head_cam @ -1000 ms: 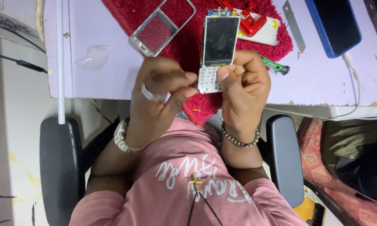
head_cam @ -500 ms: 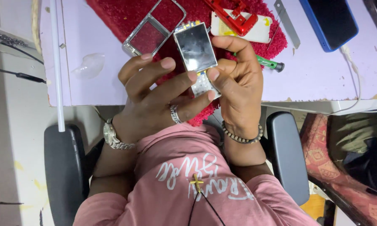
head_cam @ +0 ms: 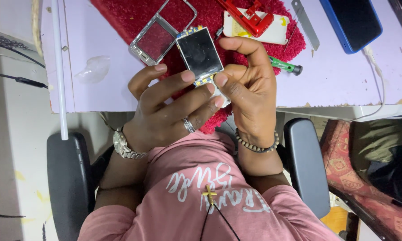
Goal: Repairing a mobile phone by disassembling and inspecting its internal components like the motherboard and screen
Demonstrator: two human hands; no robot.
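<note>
Right hand [head_cam: 250, 96] and left hand [head_cam: 165, 111] around bare phone board [head_cam: 200, 56] above red mat [head_cam: 134, 13].

I saw a bare phone board [head_cam: 200, 56] with a glossy dark glass screen and small brassy metal contacts at its edges, pinched between my left hand [head_cam: 165, 111] and right hand [head_cam: 248, 93]. Under it lay a rough, fuzzy red cloth mat [head_cam: 210, 20]. At upper centre, the phone frame [head_cam: 163, 31] looked like shiny silvery metal. The table [head_cam: 98, 93] was smooth, matt lilac. A glossy blue phone [head_cam: 350, 22] lay upper right.
</note>
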